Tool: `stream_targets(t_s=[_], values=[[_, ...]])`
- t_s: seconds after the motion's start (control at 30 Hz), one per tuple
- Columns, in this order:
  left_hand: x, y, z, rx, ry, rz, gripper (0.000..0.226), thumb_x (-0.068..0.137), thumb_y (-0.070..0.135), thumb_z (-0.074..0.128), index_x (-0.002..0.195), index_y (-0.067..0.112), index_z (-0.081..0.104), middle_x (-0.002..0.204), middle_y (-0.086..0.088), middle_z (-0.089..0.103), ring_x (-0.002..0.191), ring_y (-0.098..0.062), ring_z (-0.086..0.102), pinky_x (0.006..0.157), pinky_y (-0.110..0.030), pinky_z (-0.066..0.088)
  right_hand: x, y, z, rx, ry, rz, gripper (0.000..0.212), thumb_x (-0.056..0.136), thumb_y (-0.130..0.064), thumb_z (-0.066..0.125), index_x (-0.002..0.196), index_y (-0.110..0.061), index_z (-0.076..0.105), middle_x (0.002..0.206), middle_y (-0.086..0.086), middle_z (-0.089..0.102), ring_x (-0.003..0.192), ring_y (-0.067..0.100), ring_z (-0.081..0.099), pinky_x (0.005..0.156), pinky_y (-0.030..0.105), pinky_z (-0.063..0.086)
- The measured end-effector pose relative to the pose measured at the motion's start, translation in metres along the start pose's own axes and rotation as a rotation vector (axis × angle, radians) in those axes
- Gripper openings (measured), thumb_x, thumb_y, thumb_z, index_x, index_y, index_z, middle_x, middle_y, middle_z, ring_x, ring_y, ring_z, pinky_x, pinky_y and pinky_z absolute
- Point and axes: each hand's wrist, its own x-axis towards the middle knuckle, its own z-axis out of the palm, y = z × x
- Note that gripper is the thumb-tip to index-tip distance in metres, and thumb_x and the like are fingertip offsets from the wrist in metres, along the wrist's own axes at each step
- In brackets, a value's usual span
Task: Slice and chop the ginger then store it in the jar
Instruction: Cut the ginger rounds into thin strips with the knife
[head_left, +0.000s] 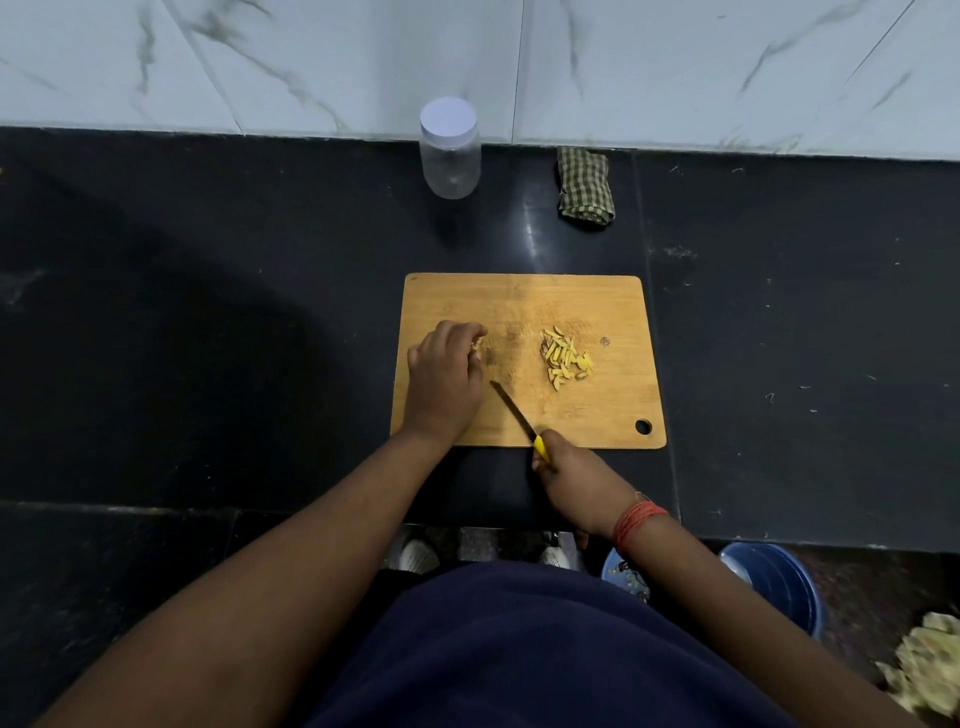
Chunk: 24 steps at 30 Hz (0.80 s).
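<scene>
Head view: left hand (445, 379) curled over ginger piece (115, 344), right hand (574, 480) gripping knife (514, 413) at board (613, 415) near edge.

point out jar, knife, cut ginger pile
jar (450, 161): head view, clear side wall below the white lid.
knife (511, 408): head view, middle of the dark blade over the board.
cut ginger pile (565, 357): head view, centre of the yellow strips on the board.

Ginger piece (477, 347) mostly under left hand (445, 375)
</scene>
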Motion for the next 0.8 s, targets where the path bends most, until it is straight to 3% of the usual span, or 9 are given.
stream_targets(t_s=[0.1, 0.17, 0.27, 0.43, 0.6, 0.8], values=[[0.001, 0.003, 0.002, 0.004, -0.04, 0.023, 0.032, 0.095, 0.009, 0.054, 0.123, 0.023, 0.061, 0.121, 0.004, 0.06, 0.114, -0.017, 0.052, 0.099, -0.039, 0.035, 0.003, 0.004, -0.007, 0.073, 0.044, 0.06, 0.021, 0.102, -0.016, 0.038, 0.122, -0.011, 0.043, 0.085, 0.009, 0.056, 0.059, 0.019, 0.049, 0.042, 0.028, 0.039], [0.002, 0.005, 0.005, -0.022, -0.077, 0.025, 0.032, 0.095, 0.009, 0.055, 0.123, 0.022, 0.063, 0.121, 0.004, 0.06, 0.115, -0.018, 0.052, 0.1, -0.039, 0.034, 0.005, 0.008, -0.011, 0.126, 0.065, 0.106, 0.018, 0.101, -0.017, 0.037, 0.118, -0.015, 0.043, 0.079, 0.006, 0.054, 0.054, 0.017, 0.05, 0.041, 0.025, 0.043], [0.007, 0.012, 0.01, -0.085, -0.118, 0.017, 0.031, 0.094, 0.011, 0.06, 0.123, 0.02, 0.063, 0.119, 0.003, 0.06, 0.112, -0.017, 0.054, 0.103, -0.04, 0.035, 0.004, 0.007, -0.016, 0.208, 0.084, 0.151, 0.011, 0.101, -0.019, 0.036, 0.11, -0.017, 0.043, 0.079, 0.012, 0.058, 0.049, 0.024, 0.055, 0.041, 0.037, 0.05], [0.015, 0.017, 0.014, 0.0, -0.202, 0.03, 0.036, 0.093, 0.023, 0.063, 0.13, 0.023, 0.06, 0.126, 0.005, 0.061, 0.118, -0.019, 0.05, 0.1, -0.039, 0.03, 0.0, 0.004, -0.024, 0.309, 0.079, 0.176, 0.013, 0.102, -0.019, 0.034, 0.111, -0.018, 0.043, 0.078, 0.015, 0.057, 0.034, 0.023, 0.052, 0.035, 0.03, 0.048], [0.006, 0.001, 0.01, 0.165, -0.123, 0.048, 0.032, 0.094, 0.035, 0.061, 0.125, 0.026, 0.062, 0.124, 0.005, 0.056, 0.118, -0.019, 0.045, 0.094, -0.037, 0.026, 0.001, 0.004, -0.024, 0.31, 0.061, 0.18, 0.011, 0.102, -0.02, 0.033, 0.106, -0.016, 0.043, 0.077, 0.014, 0.056, 0.033, 0.022, 0.051, 0.035, 0.032, 0.049], [0.001, -0.023, -0.005, 0.153, 0.038, -0.121, 0.022, 0.097, 0.026, 0.054, 0.116, 0.021, 0.064, 0.119, 0.0, 0.057, 0.113, -0.022, 0.047, 0.096, -0.044, 0.033, 0.002, -0.001, -0.025, 0.292, 0.036, 0.154, 0.016, 0.102, -0.021, 0.034, 0.116, -0.016, 0.042, 0.073, 0.015, 0.057, 0.038, 0.028, 0.053, 0.04, 0.04, 0.053]])
